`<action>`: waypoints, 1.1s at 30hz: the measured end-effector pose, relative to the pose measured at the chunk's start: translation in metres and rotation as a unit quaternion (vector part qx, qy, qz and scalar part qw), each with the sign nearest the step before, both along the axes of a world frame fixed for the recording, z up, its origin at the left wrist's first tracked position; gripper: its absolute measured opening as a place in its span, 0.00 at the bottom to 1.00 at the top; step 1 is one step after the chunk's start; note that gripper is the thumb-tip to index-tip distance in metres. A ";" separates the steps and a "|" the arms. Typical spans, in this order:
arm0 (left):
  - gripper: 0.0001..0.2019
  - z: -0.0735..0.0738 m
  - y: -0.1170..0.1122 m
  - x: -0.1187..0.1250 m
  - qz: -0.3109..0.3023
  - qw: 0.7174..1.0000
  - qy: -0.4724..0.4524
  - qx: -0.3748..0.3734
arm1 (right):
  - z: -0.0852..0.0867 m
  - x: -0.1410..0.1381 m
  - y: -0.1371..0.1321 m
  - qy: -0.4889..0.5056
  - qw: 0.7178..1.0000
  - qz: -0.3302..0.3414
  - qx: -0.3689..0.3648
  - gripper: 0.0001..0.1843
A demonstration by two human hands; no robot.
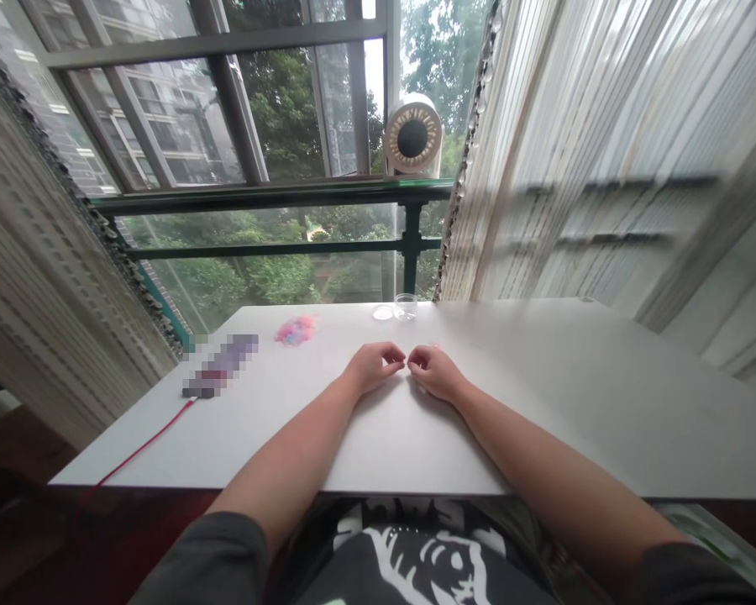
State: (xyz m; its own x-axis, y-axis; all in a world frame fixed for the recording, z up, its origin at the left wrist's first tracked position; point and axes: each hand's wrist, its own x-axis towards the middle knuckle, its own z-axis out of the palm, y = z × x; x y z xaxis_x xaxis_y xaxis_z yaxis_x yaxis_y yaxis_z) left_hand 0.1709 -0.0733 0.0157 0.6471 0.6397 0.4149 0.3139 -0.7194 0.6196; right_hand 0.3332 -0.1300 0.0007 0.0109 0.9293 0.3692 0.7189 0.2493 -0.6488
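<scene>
"Left hand [376,367] and right hand [436,372] face each other at the white surface [416,458], fingertips nearly meeting. Are they gripping anything?"

"I can't tell. Each curls its thumb and fingers in towards a pinch, but whatever may sit between the tips is too small to make out."

"What lies about them?"

"A loose, colourful pile [296,330], mostly pink with some blue and orange, lies beyond the left hand and off to its left, well apart from the fingers."

"So the left one is nearer?"

"Clearly. The right hand sits on the other side of the left hand from it. I'd call that the relation to watch: outward and leftward from the left hand. The pile spreads wider from side to side than in depth, though its ragged edges give it no firm long axis."

"Anything closer in?"

"A faint pink patch [435,345] shows just beyond the right hand, partly hidden by it. Farther out, past the gap between the hands, stands a clear jar [406,308], with a round clear lid [383,313] just beside it on the left."
</scene>
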 end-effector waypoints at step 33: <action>0.12 0.006 0.046 -0.057 0.245 0.969 0.008 -0.018 | 0.008 -0.024 0.056 -0.135 0.983 -0.117 -0.042 0.07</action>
State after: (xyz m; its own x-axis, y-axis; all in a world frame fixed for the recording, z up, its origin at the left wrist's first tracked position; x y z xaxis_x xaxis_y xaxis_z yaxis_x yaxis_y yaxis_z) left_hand 0.1143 -0.0272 0.0222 0.2683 0.8856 0.3791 0.6213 -0.4598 0.6345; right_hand 0.3090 -0.0741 0.0084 0.1401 0.9400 0.3110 0.8995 0.0104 -0.4368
